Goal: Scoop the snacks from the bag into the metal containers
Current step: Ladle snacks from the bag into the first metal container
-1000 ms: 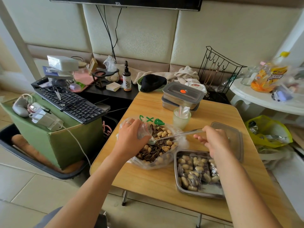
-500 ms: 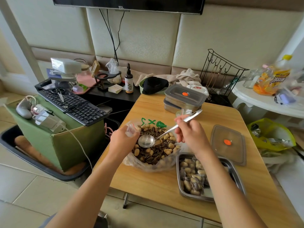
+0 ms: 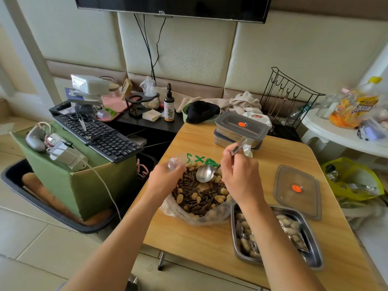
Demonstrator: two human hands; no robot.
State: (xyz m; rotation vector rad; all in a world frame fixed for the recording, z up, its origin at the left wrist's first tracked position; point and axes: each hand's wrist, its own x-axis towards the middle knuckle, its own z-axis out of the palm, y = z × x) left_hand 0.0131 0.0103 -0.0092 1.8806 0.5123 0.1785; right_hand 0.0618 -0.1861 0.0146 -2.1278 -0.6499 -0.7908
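Now the right hand has swung back from over the open metal container to the bag. It is clamped on the handle of the spoon, whose empty bowl is low over the snacks at the bag's far side. The left hand still pinches the bag rim open. The bag sits by the left edge of the counter, and the partly filled container is at the near right corner. Looks like a fresh scoop starting, nothing loaded yet. The lid lies off by the right edge.
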